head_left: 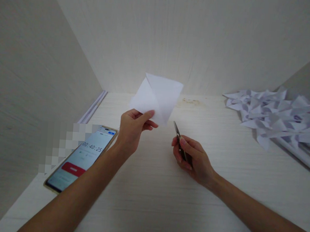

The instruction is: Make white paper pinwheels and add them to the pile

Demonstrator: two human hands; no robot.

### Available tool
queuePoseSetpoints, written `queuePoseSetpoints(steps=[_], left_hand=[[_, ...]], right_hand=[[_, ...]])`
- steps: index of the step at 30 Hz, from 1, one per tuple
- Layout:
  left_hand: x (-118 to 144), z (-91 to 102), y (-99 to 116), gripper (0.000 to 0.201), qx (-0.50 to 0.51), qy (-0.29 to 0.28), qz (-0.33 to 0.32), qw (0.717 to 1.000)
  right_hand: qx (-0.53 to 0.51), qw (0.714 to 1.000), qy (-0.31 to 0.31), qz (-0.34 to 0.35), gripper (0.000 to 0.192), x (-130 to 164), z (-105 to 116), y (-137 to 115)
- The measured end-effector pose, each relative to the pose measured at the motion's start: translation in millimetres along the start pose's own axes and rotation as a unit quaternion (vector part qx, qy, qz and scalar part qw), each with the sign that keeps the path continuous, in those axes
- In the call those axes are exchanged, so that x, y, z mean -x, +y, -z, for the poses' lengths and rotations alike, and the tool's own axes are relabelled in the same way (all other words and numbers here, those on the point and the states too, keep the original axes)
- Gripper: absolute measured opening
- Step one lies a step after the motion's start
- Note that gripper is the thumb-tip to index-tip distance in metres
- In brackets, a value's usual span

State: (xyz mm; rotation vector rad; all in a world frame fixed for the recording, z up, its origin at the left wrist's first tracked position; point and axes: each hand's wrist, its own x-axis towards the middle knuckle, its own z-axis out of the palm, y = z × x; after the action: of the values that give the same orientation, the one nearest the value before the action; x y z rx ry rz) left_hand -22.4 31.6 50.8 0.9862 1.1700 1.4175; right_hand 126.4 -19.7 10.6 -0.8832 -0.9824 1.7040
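Observation:
Pinched between the thumb and fingers of my left hand [135,128] is a square of white paper [164,95], held up off the table by its lower edge. A diagonal crease runs across the sheet. My right hand [193,155] is closed around a pair of small scissors [177,131], whose narrow metal tips point up and away from me. Those tips look closed together and sit just below the paper's lower right corner, apart from it. My palm and fingers hide most of the scissors' handles.
A phone [74,160] with a running timer lies left, partly behind my left forearm. White paper rolls [93,106] lie along the left wall. At the right, folded paper pinwheels [272,113] are heaped over more paper rolls [298,154]. Pale walls [171,36] enclose the table [143,200].

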Motion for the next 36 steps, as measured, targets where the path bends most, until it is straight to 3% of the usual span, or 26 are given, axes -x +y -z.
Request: queuePoseSetpoints(steps=[12, 36], left_hand=[[17, -11.3, -8, 0.016, -0.027, -0.004, -0.017, 0.999], [22, -13.3, -9, 0.019, -0.015, -0.019, -0.01, 1.0]], right_hand=[[0.036, 0.999, -0.018, -0.005, 0.022, 0, -2, 0], [0.025, 1.0, -0.014, -0.006, 0.021, -1, -2, 0]])
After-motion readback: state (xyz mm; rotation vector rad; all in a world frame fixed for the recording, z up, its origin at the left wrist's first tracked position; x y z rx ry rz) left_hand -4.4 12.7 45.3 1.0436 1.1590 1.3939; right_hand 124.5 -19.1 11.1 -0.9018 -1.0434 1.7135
